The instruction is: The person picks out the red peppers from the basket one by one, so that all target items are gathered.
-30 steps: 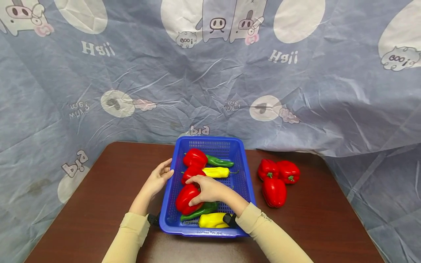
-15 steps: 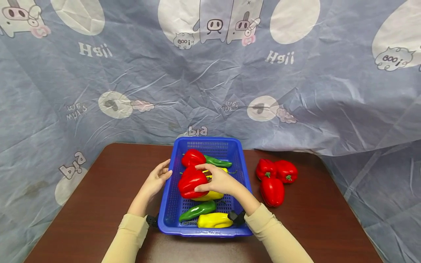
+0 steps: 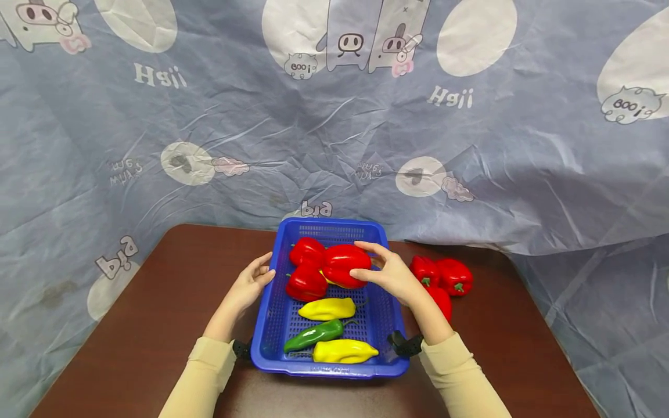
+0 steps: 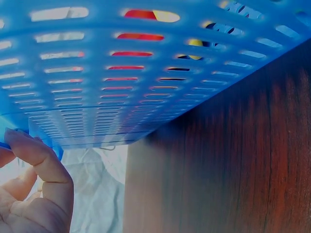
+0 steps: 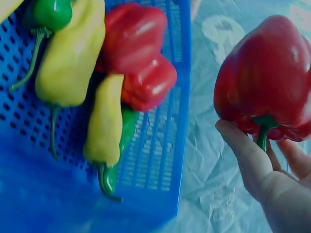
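A red bell pepper (image 3: 343,262) is gripped by my right hand (image 3: 393,276), raised over the right half of the blue plastic basket (image 3: 265,325). In the right wrist view, the thumb and fingers hold this bell pepper (image 5: 265,73) around its stem end, apart from the basket. At the basket's left side, my left hand (image 3: 250,288) holds the rim with curled fingers, as the left wrist view shows. Inside the basket lie two more red bell peppers (image 3: 306,283), yellow peppers (image 3: 328,309) and green peppers (image 3: 315,335). The held pepper partly hides what lies under it.
Right of the basket, red bell peppers (image 3: 453,276) sit together on the dark brown table (image 3: 512,348), one partly behind my right forearm. A grey-blue printed cloth (image 3: 292,133) hangs behind the table's back edge.
My right hand has lifted the red bell pepper from the basket's near left part and carried it away and to the right. The left hand stays at the rim.
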The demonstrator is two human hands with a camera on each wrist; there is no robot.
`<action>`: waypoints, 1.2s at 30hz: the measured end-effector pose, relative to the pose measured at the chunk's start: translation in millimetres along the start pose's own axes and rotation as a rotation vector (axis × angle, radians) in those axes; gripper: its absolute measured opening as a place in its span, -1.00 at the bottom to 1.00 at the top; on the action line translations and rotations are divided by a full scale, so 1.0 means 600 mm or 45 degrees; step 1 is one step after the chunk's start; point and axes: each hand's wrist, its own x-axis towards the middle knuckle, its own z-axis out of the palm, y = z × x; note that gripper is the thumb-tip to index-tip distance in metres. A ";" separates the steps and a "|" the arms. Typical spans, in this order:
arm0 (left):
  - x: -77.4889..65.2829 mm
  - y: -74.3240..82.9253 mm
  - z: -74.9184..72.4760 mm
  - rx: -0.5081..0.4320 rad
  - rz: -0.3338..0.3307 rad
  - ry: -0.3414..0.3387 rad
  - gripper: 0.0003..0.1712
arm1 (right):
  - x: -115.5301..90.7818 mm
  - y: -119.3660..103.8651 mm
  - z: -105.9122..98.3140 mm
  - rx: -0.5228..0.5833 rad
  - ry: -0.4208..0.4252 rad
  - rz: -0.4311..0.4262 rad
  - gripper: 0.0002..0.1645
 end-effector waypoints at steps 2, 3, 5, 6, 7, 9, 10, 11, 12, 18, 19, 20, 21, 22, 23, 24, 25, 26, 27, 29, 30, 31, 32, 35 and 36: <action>0.001 0.001 0.000 0.008 0.004 -0.005 -0.34 | -0.008 0.007 -0.016 0.076 0.036 0.021 -0.17; 0.002 0.002 0.000 0.010 0.005 -0.007 -0.34 | -0.012 0.010 -0.024 0.109 0.058 0.030 -0.18; 0.003 0.003 0.000 0.020 0.009 -0.009 -0.34 | -0.019 0.017 -0.040 0.184 0.104 0.053 -0.20; 0.003 0.003 0.000 0.018 0.005 -0.006 -0.34 | -0.024 0.021 -0.048 0.217 0.128 0.061 -0.21; 0.004 0.003 0.000 0.016 0.003 -0.005 -0.34 | -0.028 0.023 -0.056 0.241 0.155 0.067 -0.22; 0.004 0.004 -0.001 0.014 -0.009 0.005 -0.34 | -0.037 0.029 -0.071 0.303 0.210 0.062 -0.24; 0.004 0.003 -0.001 0.011 -0.013 0.009 -0.35 | -0.042 0.031 -0.079 0.335 0.234 0.056 -0.26; 0.004 0.003 -0.002 0.015 -0.013 0.007 -0.34 | -0.047 0.034 -0.086 0.366 0.257 0.050 -0.27; 0.003 0.003 -0.002 0.012 -0.016 0.007 -0.34 | -0.053 0.036 -0.094 0.390 0.279 0.044 -0.29; 0.001 0.002 -0.002 0.012 -0.006 -0.006 -0.34 | -0.088 0.059 -0.137 0.520 0.411 0.039 -0.48; 0.001 0.001 -0.002 0.011 -0.004 -0.003 -0.34 | -0.094 0.065 -0.144 0.546 0.435 0.039 -0.51; 0.001 0.001 -0.003 0.014 0.002 -0.004 -0.34 | -0.099 0.070 -0.150 0.577 0.456 0.037 -0.55; 0.001 0.000 -0.003 0.016 0.003 -0.002 -0.34 | -0.104 0.076 -0.156 0.606 0.473 0.033 -0.57; 0.002 0.000 -0.003 0.019 0.004 -0.002 -0.34 | -0.109 0.083 -0.162 0.639 0.487 0.027 -0.59; 0.002 0.000 -0.003 0.017 0.005 0.000 -0.34 | -0.114 0.089 -0.168 0.672 0.503 0.020 -0.61; 0.002 0.000 -0.003 0.018 0.008 0.001 -0.34 | -0.119 0.095 -0.173 0.701 0.522 0.024 -0.61; 0.002 0.000 -0.003 0.015 0.009 0.000 -0.34 | -0.124 0.102 -0.179 0.724 0.539 0.033 -0.61; 0.001 0.000 -0.003 0.017 0.013 -0.002 -0.34 | -0.128 0.108 -0.184 0.750 0.554 0.036 -0.62; 0.002 0.000 -0.003 0.014 0.009 0.000 -0.34 | -0.133 0.115 -0.188 0.771 0.568 0.038 -0.63; 0.002 -0.001 -0.002 0.006 0.010 0.002 -0.34 | -0.140 0.129 -0.194 0.789 0.604 0.058 -0.65; 0.002 -0.001 -0.002 0.009 0.012 0.000 -0.34 | -0.144 0.136 -0.196 0.795 0.620 0.070 -0.66; 0.002 -0.001 -0.002 0.006 0.010 0.001 -0.34 | -0.147 0.143 -0.198 0.801 0.634 0.080 -0.67; 0.003 -0.002 -0.002 0.005 0.007 0.006 -0.34 | -0.150 0.150 -0.199 0.803 0.652 0.091 -0.69; 0.003 -0.002 -0.001 0.003 0.001 0.011 -0.34 | -0.161 0.171 -0.200 0.806 0.699 0.157 -0.63; 0.003 -0.002 -0.001 0.004 0.002 0.009 -0.34 | -0.165 0.179 -0.201 0.816 0.714 0.178 -0.60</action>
